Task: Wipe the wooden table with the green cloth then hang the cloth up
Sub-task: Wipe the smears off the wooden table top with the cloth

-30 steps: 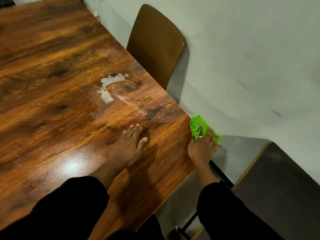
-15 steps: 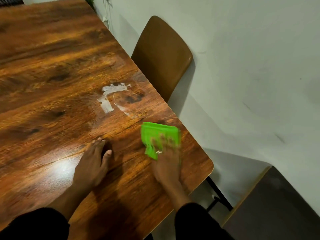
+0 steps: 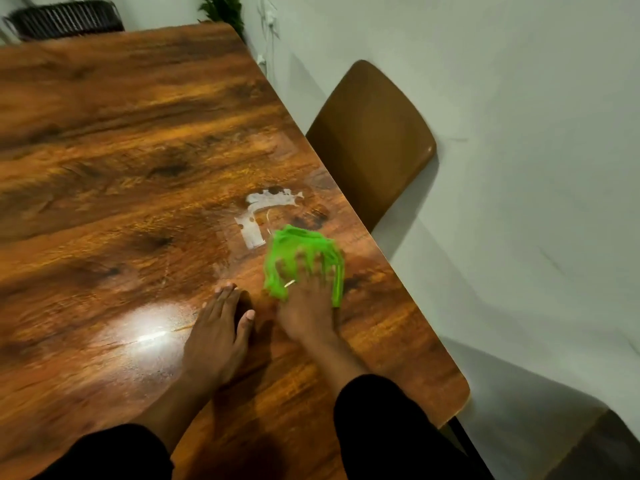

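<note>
Pressing green cloth (image 3: 304,261) flat under spread right hand (image 3: 308,306) | left hand (image 3: 218,337) flat, fingers together, on wooden table (image 3: 121,150)

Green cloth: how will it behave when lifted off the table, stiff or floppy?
Probably floppy: the cloth bunches into folds under the right hand, so it should drape and hang limp once lifted. Likely light: it is thin and lies flat on the table. It may be damp and cling slightly, given the white smear beside it, though blur hides detail.
</note>
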